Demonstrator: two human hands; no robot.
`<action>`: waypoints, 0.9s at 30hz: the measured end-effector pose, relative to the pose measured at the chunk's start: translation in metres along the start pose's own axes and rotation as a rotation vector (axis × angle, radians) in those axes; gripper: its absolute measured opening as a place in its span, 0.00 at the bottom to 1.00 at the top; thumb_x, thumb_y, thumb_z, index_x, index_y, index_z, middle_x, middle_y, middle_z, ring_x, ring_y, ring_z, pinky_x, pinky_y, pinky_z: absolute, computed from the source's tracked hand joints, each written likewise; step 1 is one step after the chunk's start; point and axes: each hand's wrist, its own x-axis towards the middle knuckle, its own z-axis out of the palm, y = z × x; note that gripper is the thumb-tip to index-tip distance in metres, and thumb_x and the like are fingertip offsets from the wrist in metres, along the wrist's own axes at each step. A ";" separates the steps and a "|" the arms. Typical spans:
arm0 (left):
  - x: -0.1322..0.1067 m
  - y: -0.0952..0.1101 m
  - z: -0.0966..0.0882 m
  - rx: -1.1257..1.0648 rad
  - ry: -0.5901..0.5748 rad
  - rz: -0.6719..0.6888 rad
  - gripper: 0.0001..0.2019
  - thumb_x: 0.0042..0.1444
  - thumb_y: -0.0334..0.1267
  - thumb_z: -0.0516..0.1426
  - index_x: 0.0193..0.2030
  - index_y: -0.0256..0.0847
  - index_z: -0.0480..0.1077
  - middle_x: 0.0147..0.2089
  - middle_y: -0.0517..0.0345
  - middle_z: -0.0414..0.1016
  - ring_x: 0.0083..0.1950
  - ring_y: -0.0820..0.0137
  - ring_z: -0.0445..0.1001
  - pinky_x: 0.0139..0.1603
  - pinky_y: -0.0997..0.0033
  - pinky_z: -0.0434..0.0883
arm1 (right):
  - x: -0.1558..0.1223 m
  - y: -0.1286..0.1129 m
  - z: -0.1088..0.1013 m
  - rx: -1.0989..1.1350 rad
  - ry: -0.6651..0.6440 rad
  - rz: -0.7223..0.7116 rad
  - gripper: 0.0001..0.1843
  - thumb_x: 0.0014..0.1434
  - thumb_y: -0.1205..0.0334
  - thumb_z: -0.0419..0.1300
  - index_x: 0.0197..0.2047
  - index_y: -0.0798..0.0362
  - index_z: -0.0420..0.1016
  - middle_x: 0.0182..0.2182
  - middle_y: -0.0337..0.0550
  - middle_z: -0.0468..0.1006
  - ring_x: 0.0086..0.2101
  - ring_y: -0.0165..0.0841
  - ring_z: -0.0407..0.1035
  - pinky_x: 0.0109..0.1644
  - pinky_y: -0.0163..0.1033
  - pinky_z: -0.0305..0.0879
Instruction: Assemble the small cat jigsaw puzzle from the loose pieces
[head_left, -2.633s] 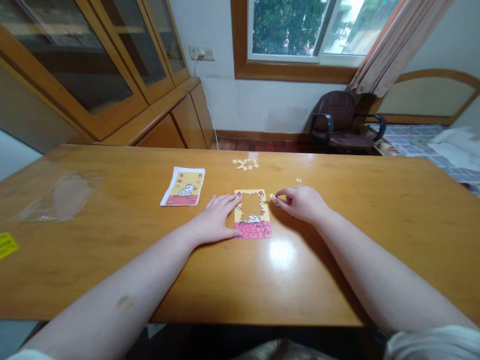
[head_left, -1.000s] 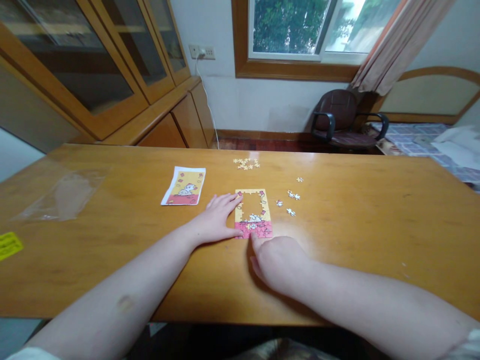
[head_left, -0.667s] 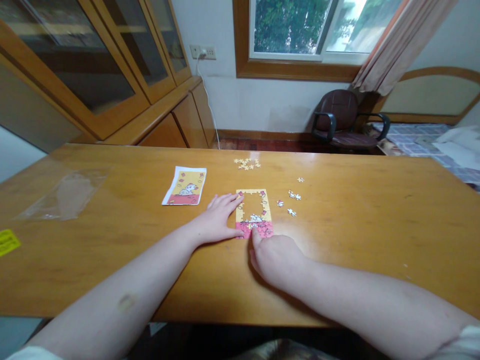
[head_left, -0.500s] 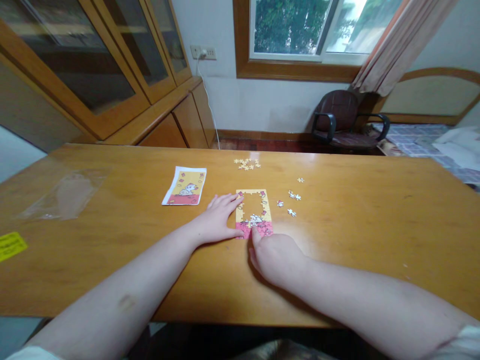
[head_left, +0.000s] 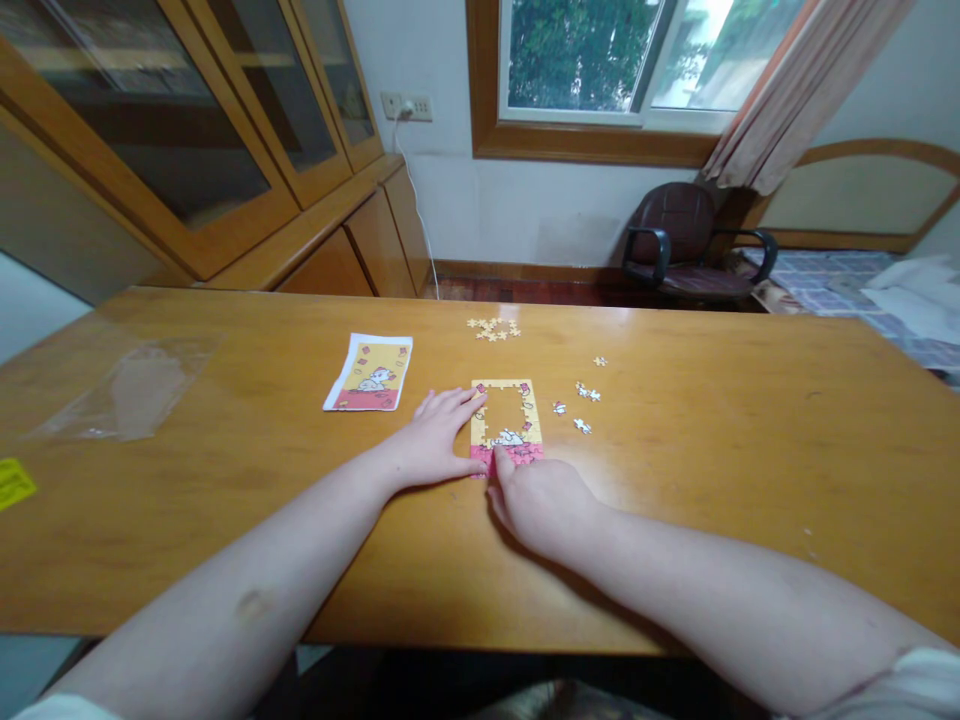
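Note:
A small jigsaw puzzle (head_left: 535, 430) lies on the table, its yellow and pink border joined around an open middle. White animal pieces sit joined above its pink bottom strip. My left hand (head_left: 439, 435) is open, its spread fingers and thumb resting along the puzzle's left side. With its index finger stretched out, my right hand (head_left: 544, 500) touches the pink strip near the bottom; its other fingers are curled, and no piece shows in it. Several loose white pieces (head_left: 583, 426) lie to the right of the puzzle. Beyond it sits a cluster of yellow pieces (head_left: 491, 335).
A reference picture (head_left: 375, 372) of the white animal lies left of the puzzle. Farther left are a clear plastic bag (head_left: 142, 385) and a yellow label (head_left: 15, 483) on the wooden table (head_left: 675, 440). An office chair (head_left: 675, 240) stands beyond the table, near a cabinet and window.
My right index finger has slid slightly left along the top of the pink strip. The left hand keeps its place on the puzzle's edge.

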 end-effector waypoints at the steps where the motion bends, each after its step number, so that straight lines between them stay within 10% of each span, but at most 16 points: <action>1: 0.000 0.000 0.000 -0.001 0.002 0.000 0.47 0.46 0.63 0.56 0.68 0.44 0.45 0.71 0.50 0.45 0.70 0.53 0.44 0.68 0.45 0.42 | 0.001 0.000 0.000 0.004 0.004 0.002 0.24 0.63 0.56 0.44 0.56 0.61 0.63 0.27 0.53 0.78 0.26 0.43 0.75 0.26 0.41 0.67; 27: 0.000 0.000 0.000 -0.009 0.016 0.004 0.46 0.46 0.61 0.57 0.68 0.45 0.45 0.71 0.51 0.45 0.70 0.53 0.45 0.68 0.45 0.42 | 0.006 0.001 -0.004 0.051 -0.034 0.041 0.30 0.64 0.54 0.41 0.63 0.64 0.55 0.31 0.57 0.79 0.30 0.43 0.75 0.32 0.42 0.68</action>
